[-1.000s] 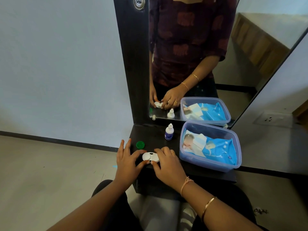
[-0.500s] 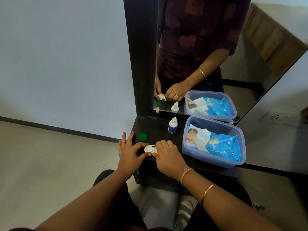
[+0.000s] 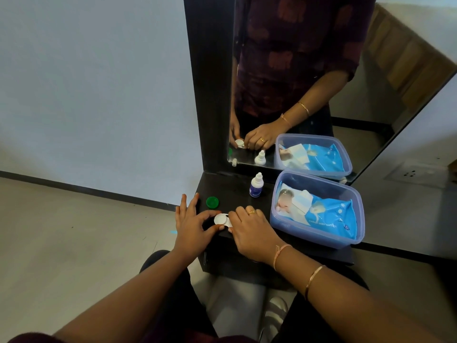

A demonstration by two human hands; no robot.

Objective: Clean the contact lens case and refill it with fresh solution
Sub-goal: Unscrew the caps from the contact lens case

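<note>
Lens case (image 3: 221, 220) now lifted, tilted.

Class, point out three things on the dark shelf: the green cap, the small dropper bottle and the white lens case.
green cap (image 3: 212, 202), head view, middle of its top
dropper bottle (image 3: 256, 188), head view, on its label
lens case (image 3: 220, 219), head view, on its round white lid

Soft, dim indoor light, faint shadows, sharp focus at centre, with wide-angle bending of straight lines toward the edges.
</note>
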